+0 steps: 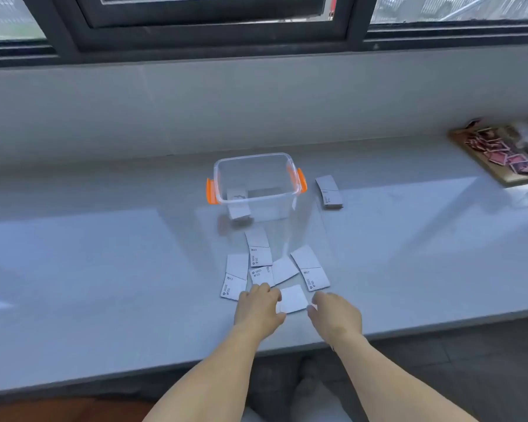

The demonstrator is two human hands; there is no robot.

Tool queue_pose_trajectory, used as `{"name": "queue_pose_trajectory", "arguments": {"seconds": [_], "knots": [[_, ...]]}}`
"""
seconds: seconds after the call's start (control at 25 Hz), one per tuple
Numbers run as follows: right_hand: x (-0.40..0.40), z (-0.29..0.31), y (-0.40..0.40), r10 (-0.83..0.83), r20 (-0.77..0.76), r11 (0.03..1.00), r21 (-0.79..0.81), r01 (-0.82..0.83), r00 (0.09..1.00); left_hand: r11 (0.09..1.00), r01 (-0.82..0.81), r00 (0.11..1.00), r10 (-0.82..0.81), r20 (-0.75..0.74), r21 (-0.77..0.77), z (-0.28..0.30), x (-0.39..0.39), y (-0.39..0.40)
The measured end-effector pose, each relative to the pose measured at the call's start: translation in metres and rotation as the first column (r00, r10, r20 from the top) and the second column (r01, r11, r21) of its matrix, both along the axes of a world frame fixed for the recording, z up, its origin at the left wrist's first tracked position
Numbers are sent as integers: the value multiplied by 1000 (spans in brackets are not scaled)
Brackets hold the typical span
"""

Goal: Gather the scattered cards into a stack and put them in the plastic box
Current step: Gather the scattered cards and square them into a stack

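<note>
Several white cards (258, 252) lie scattered on the pale counter (104, 269), in front of a clear plastic box (256, 184) with orange side latches. The box is open on top, and one card (237, 205) shows through its front-left wall. Another small pile of cards (329, 191) lies to the right of the box. The nearest card (293, 298) sits between my two hands. My left hand (258, 307) touches its left edge with curled fingers. My right hand (334, 315) touches its right edge. Whether the card is lifted off the counter cannot be told.
A wooden board (506, 175) with several dark red cards lies at the far right of the counter. A grey wall and a dark window frame (214, 35) rise behind the box. The counter's front edge runs just under my wrists.
</note>
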State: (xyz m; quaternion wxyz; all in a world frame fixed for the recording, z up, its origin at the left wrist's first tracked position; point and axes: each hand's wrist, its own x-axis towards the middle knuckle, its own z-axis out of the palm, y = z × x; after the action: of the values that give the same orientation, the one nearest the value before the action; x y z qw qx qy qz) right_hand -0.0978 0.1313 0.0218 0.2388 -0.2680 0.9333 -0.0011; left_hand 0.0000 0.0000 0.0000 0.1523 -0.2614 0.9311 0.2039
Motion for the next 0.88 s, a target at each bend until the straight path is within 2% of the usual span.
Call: {"name": "queue_pose_trajectory", "arguments": {"seconds": [0.24,0.52,0.88], "knots": [[-41,-11,-18,-74,-17,995,-75,73,997,995,-41,996,48,77,-89,-7,-27,2],[-72,-31,-40,-44,-16,999,10,44,999,987,-135,988,141,70,-89,-18,-35,8],[-80,-35,-57,-194,131,981,4,196,972,988,-132,985,139,99,-74,-22,-42,2]]}}
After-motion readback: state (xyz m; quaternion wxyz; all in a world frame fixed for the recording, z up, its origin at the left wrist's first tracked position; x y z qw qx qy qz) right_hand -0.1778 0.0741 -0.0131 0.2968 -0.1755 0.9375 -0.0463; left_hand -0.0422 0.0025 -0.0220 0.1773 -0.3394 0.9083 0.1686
